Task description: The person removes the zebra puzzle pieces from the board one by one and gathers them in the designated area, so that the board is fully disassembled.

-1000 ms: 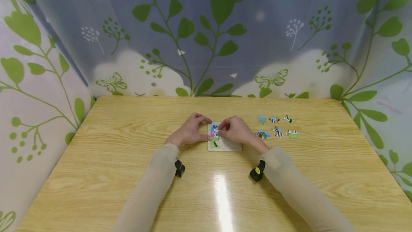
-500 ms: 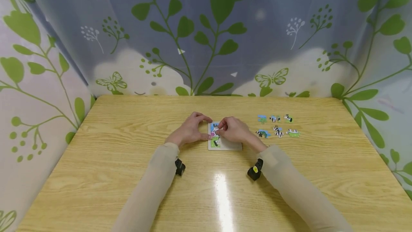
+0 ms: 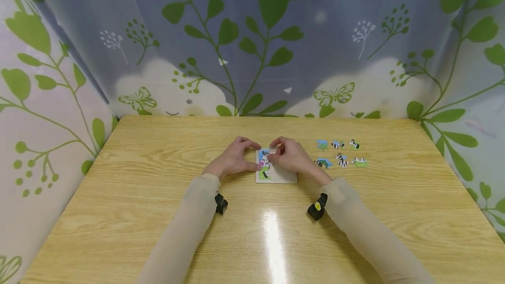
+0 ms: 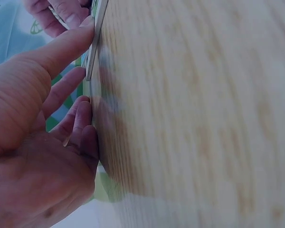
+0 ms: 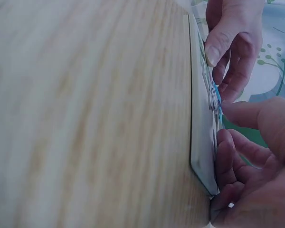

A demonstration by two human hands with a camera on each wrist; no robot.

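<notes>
A small puzzle board [image 3: 284, 176] lies at mid-table, with zebra-picture pieces [image 3: 265, 172] along its left side and a bare pale right part. My left hand [image 3: 233, 157] is at its left edge, the thumb pressing the board near the middle of that edge and the forefinger near the upper corner. In the left wrist view the left thumb [image 4: 69, 45] is nearly straight. Over the board, my right hand [image 3: 291, 156] presses its thumb on a puzzle piece beside the zebra's head, its forefinger apart from the thumb near the top edge. The right wrist view shows the other right fingers bent against the board [image 5: 202, 137].
Several loose puzzle pieces [image 3: 342, 160] lie in two rows right of the board, one partly behind the right hand. The wooden table [image 3: 138, 214] meets a leaf-patterned curtain [image 3: 177, 78] at the back and sides. A black wrist camera [image 3: 317, 207] is strapped under the right wrist.
My right thumb and forefinger, close together on the piece earlier, now stand apart, the forefinger having moved up toward the top edge. My left hand stays at the board's left edge.
</notes>
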